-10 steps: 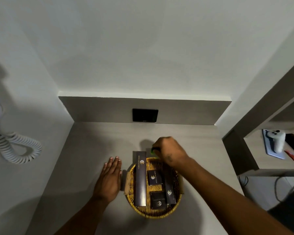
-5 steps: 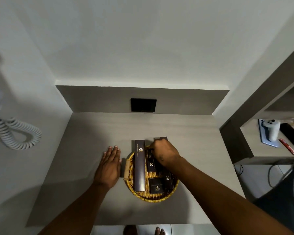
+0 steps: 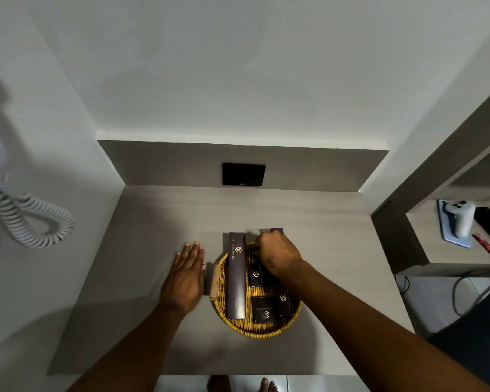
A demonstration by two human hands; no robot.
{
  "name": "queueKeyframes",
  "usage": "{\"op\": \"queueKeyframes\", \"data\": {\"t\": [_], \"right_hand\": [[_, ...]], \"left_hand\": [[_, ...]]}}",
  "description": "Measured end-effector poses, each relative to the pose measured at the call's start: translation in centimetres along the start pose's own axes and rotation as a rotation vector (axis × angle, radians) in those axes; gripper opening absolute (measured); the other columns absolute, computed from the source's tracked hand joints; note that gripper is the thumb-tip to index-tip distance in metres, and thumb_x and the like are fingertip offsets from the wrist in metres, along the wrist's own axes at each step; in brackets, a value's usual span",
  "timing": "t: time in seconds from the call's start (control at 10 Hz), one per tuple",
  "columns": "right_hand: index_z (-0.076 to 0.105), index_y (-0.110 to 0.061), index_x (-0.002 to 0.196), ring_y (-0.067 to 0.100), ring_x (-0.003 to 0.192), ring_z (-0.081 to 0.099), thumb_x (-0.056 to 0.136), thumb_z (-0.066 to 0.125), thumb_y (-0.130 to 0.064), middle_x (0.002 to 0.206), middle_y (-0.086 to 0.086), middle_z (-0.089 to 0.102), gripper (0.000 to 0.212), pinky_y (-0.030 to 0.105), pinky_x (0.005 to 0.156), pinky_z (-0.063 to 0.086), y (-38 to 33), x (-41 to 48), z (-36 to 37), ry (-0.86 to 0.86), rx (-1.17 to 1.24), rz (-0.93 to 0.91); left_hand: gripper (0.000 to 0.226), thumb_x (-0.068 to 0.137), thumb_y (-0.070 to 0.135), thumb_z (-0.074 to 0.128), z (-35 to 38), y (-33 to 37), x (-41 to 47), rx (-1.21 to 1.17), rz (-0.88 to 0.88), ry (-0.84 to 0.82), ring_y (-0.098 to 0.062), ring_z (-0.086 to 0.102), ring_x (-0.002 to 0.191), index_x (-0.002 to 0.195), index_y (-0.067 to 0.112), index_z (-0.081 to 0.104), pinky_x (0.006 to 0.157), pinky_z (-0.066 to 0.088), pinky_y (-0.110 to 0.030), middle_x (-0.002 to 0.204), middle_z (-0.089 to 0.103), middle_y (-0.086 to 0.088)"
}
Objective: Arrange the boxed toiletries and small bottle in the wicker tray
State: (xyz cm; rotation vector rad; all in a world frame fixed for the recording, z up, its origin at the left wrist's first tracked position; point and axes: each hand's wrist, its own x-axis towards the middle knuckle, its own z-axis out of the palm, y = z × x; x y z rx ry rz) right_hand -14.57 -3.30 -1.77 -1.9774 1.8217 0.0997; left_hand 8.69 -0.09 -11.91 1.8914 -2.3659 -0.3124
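Observation:
A round wicker tray (image 3: 256, 329) sits on the grey counter. In it lie a long dark box (image 3: 236, 278) on the left, a small dark box (image 3: 256, 275), another small box (image 3: 265, 309), and a second long box (image 3: 285, 302) whose far end (image 3: 276, 231) pokes past the rim. My right hand (image 3: 277, 254) is curled shut over the tray's far part, knuckles up. The small bottle is hidden inside its fingers. Beside the tray's left handle, my left hand (image 3: 186, 278) rests flat on the counter, fingers straight and holding nothing.
A black wall panel (image 3: 244, 174) is set in the backsplash behind the tray. A coiled white cord (image 3: 26, 219) hangs on the left wall. A side shelf at right holds a white controller (image 3: 460, 220), a phone and a red item (image 3: 487, 246).
My right hand, with a green-tipped item at its fingertips, came from the tray's far rim down into the tray, then stayed. The left hand kept still. The camera view shifted slightly.

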Motion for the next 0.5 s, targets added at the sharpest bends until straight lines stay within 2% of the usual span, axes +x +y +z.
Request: {"op": "queueKeyframes", "data": {"t": [0.1,0.3,0.4,0.5], "right_hand": [[0.067,-0.006,0.112,0.034,0.093,0.067,0.093,0.054,-0.002,0.108,0.02,0.067,0.024,0.033,0.071,0.048,-0.1,0.0,0.1,0.0,-0.009,0.004],[0.069,-0.005,0.111,0.033,0.093,0.067,0.092,0.06,-0.008,0.107,0.018,0.067,0.021,0.034,0.075,0.052,-0.2,-0.4,-0.5,0.001,-0.028,0.007],[0.069,-0.007,0.104,0.03,0.087,0.066,0.093,0.06,-0.017,0.099,0.013,0.07,0.017,0.032,0.069,0.05,-0.6,-0.8,-1.5,0.06,-0.026,-0.036],[0.066,-0.009,0.11,0.03,0.097,0.064,0.096,0.055,-0.022,0.11,0.012,0.068,0.022,0.033,0.076,0.052,-0.7,-1.2,-2.4,0.162,-0.035,-0.074]], "left_hand": [[0.061,0.097,0.037,0.011,0.1,-0.2,0.0,0.004,-0.001,0.0,-0.019,0.0,0.148,0.151,0.01,0.018,0.119,-0.001,-0.034,0.161,0.013,-0.005],[0.06,0.098,0.036,0.012,0.0,-0.1,0.0,0.025,-0.009,-0.015,-0.02,0.003,0.149,0.151,0.01,0.019,0.119,-0.002,-0.033,0.16,0.015,-0.005],[0.055,0.102,0.035,0.013,-0.2,-0.5,0.2,0.073,0.003,-0.044,-0.019,-0.002,0.149,0.152,0.012,0.012,0.118,-0.003,-0.032,0.162,0.009,-0.004],[0.056,0.102,0.036,0.015,-0.9,-0.2,0.6,0.077,0.038,-0.056,-0.02,-0.003,0.148,0.152,0.012,0.009,0.119,-0.001,-0.033,0.162,0.007,-0.005]]}}
